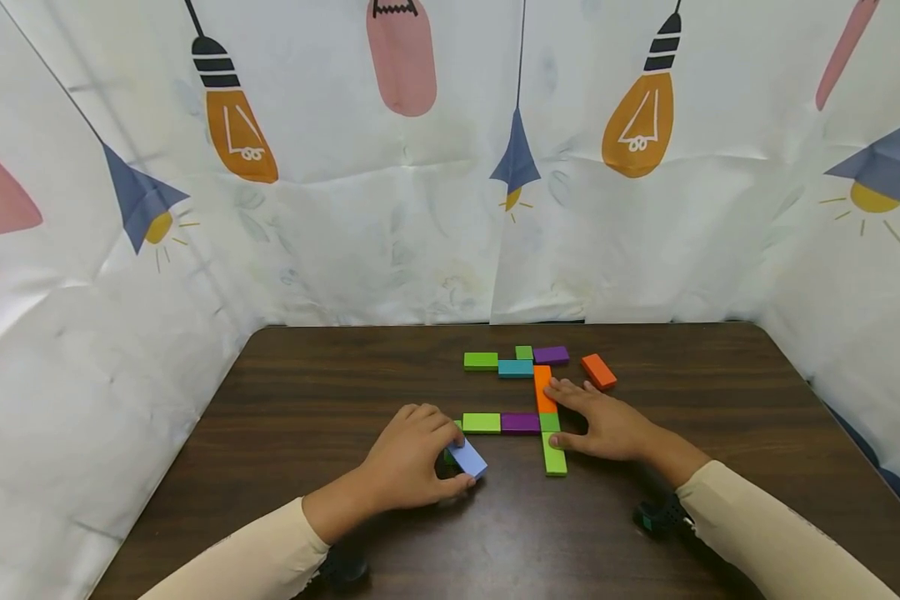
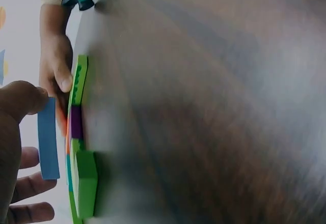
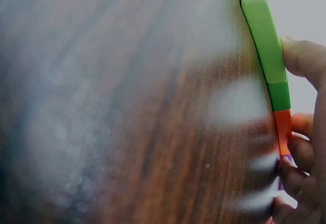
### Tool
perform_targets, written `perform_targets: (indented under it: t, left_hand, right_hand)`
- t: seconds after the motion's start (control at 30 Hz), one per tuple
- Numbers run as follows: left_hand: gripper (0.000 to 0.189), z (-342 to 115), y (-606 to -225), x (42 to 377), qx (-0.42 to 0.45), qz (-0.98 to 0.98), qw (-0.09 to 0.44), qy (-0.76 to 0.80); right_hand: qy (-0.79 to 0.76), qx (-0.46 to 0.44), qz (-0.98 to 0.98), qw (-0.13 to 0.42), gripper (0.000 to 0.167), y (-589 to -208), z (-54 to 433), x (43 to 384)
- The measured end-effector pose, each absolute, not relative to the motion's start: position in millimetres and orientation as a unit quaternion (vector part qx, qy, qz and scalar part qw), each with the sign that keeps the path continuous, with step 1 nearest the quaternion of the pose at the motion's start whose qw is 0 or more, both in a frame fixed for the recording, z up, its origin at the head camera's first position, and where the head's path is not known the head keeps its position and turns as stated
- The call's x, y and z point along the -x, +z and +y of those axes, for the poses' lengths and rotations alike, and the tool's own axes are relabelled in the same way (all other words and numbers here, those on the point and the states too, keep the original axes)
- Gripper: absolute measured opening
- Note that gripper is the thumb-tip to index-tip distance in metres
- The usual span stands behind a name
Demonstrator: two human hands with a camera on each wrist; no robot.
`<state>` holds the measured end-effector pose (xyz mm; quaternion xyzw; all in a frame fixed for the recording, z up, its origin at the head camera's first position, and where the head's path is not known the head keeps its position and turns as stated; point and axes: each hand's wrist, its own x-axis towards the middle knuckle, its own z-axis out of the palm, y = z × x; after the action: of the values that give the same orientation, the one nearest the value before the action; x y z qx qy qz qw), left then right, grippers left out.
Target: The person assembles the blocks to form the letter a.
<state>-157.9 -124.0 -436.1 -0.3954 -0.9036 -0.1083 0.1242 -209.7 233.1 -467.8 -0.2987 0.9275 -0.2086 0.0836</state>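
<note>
Fingers (image 1: 447,432) of the left hand (image 1: 408,462) pinch the blue block (image 1: 468,460) near the green block (image 1: 448,457); best lower it flat and square. The right hand's (image 1: 611,427) fingers, spread apart, touch the orange block (image 1: 542,385) and lime block (image 1: 555,462); light pressure should prevent shifting.

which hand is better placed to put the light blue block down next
Probably the left hand: it holds the light blue block near a green block, while the right hand touches the long orange block.

On or above the bench (image 1: 307,392): two purple blocks (image 1: 520,424), two orange blocks (image 1: 542,383), one teal (image 1: 515,369), one blue (image 1: 468,459), at least six green (image 1: 481,423).
</note>
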Motion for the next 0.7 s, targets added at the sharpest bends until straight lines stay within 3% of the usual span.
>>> perform_targets:
  t: [0.7]
  left_hand:
    - [0.047,-118,-445,134,0.413,-0.904,0.079,-0.072]
  right_hand:
    - [-0.215,0.303,0.925,0.082,0.089,-466,232,208]
